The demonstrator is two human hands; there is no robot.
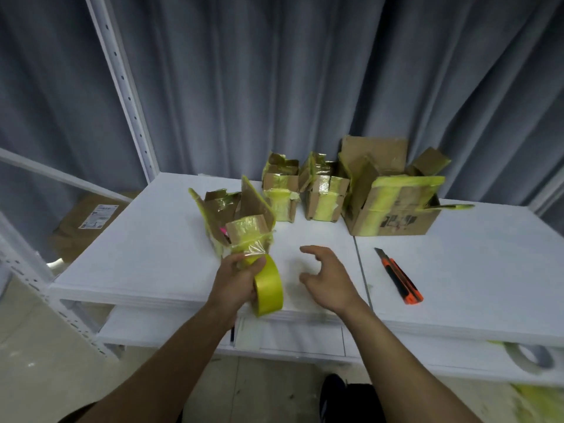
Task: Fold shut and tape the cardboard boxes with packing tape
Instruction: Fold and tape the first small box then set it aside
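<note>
**Risk findings at the taping stage**

My left hand (236,276) grips the glossy yellow roll of packing tape (270,288), fingers curled round its rim, over the near edge of the white table (152,239). A short wrinkled strip of tape (248,239) runs from the roll up to the near face of the small brown cardboard box (244,215) closest to me, whose flaps stand open. My right hand (328,276) hovers spread and empty just right of the roll.

Finding one: the strip is creased. In my judgement it may fold onto itself or bond crooked if I pull without steadying the box.

Finding two: the box looks light and nothing restrains it, so tension from the roll could drag or tip it toward the edge.

Finding three: the flaps are not yet folded down, and tape laid now would seal nothing.

Finding four: the orange and black utility knife (399,277) lies to the right of my free hand with its blade tip apparently out. A careless reach could meet the edge.

Not established:
- whether the strip's far end is firmly stuck
- what the pink item (222,231) inside the box is
- what is inside the row of three taped cardboard boxes (393,209) behind

My left fingertips are hidden behind the roll. A grey roll (531,357) on the lower shelf is blurred.
</note>
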